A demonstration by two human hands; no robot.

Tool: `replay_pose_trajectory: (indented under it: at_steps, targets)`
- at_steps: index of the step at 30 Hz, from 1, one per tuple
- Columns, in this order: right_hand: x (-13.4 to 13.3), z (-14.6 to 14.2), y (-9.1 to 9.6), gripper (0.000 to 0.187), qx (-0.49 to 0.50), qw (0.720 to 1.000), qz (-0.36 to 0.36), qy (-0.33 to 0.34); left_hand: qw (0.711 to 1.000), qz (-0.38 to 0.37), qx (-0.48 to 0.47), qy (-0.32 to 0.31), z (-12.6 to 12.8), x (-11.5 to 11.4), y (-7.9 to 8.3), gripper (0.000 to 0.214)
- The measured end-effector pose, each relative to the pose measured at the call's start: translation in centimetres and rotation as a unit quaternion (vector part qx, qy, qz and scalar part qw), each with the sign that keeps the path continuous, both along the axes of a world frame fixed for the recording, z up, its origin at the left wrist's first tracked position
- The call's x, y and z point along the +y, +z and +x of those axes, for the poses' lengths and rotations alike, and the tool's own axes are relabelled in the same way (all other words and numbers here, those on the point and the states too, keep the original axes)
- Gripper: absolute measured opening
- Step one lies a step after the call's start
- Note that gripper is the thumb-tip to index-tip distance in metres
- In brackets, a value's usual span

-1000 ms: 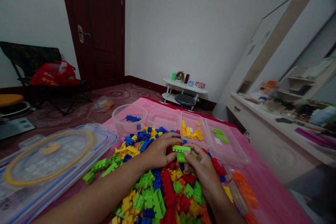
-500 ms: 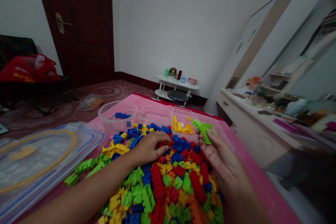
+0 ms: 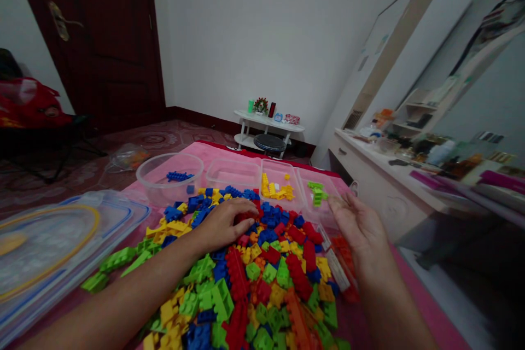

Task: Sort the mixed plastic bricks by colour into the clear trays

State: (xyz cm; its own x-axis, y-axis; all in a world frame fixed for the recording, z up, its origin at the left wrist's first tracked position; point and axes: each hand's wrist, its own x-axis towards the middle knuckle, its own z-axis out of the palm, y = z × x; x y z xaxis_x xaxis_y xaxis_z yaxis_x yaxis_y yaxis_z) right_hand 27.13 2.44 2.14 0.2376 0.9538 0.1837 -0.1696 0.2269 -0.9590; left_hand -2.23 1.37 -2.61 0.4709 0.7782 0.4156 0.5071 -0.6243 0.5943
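Observation:
My left hand [image 3: 223, 224] rests on the pile of interlocking plastic bricks [image 3: 268, 254], its thumb apart from the fingers. Red bricks lie beneath the fingertips, which are partly hidden. To the right, my right hand [image 3: 356, 224] is open and empty beside the rightmost clear plastic tray [image 3: 301, 181]. Inside that tray are light-green pieces [image 3: 317, 193], just left of my right fingertips. The neighbouring clear tray [image 3: 266, 163] contains yellow pieces [image 3: 275, 190]. A round clear tub [image 3: 141, 178] at the left holds blue pieces [image 3: 179, 176].
Another clear tray [image 3: 233, 164] stands between the tub and the yellow pieces. Large clear lids [image 3: 118, 229] lie at the left of the pink-covered table [image 3: 197, 153]. A dresser [image 3: 385, 180] stands on the right. Beyond are a low white stand [image 3: 270, 124] and a dark stool [image 3: 269, 143].
My right hand has let go of the light-green piece, which now lies in the rightmost tray. That hand has opened. My left hand stays on the pile, and the view has shifted slightly right.

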Motion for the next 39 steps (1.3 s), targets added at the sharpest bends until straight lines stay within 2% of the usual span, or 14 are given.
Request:
replay_pose_trajectory:
  at_steps: [3,6,8,10,13,16,18,19,22,25,30,33,36,39]
  targets:
    - [0.3,-0.6,0.5,0.017,0.07,0.997,-0.014,-0.015,1.0,0.0,0.002,0.001,0.0,0.0,0.0,0.026]
    - [-1.1,-3.2,1.5,0.025,0.099,0.995,-0.005,0.021,1.0,0.002,-0.004,-0.003,0.0,0.0,0.1,0.025]
    - [-2.4,-5.1,2.0,0.03,0.041,0.995,-0.025,0.083,1.0,0.003,-0.007,-0.003,0.0,0.1,0.1,0.024]
    - [-3.3,-6.4,2.1,0.031,-0.078,0.982,-0.064,0.161,1.0,0.006,-0.01,0.007,-0.1,0.1,0.2,0.024]
    - [-3.9,-7.0,1.8,0.03,-0.326,0.921,-0.06,0.206,0.999,0.007,-0.015,0.03,-0.2,0.2,0.2,0.024]
    - [-4.0,-6.5,1.9,0.026,-0.554,0.817,-0.038,0.152,0.999,-0.006,-0.017,0.049,-0.4,0.4,0.1,0.023]
    - [-4.2,-6.0,2.2,0.021,-0.636,0.758,-0.05,0.133,0.998,-0.019,-0.02,0.055,-0.4,0.4,0.1,0.024]
    - [-4.3,-5.8,2.4,0.018,-0.654,0.742,-0.057,0.137,0.998,-0.028,-0.022,0.054,-0.4,0.5,0.0,0.024]
    - [-4.7,-5.2,2.6,0.013,-0.665,0.722,-0.078,0.173,0.998,-0.051,-0.024,0.04,-0.4,0.4,0.1,0.026]
    - [-5.1,-5.2,2.3,0.019,-0.674,0.704,-0.088,0.203,0.997,-0.067,-0.023,0.027,-0.3,0.2,0.5,0.033]
    - [-5.3,-6.0,1.8,0.012,-0.728,0.648,-0.064,0.215,0.994,-0.108,-0.022,-0.012,-0.9,0.0,2.2,0.047]
    - [-5.2,-5.6,2.7,0.01,-0.711,0.674,-0.049,0.194,0.995,-0.086,0.014,-0.055,-1.6,-0.2,3.3,0.033]
    - [-4.9,-4.5,3.9,0.011,-0.669,0.726,-0.046,0.151,0.992,-0.047,0.076,-0.086,-2.3,-0.4,3.9,0.027]
    - [-4.4,-4.0,4.1,0.015,-0.618,0.778,-0.033,0.104,0.987,-0.03,0.13,-0.091,-2.6,-0.6,4.0,0.014]
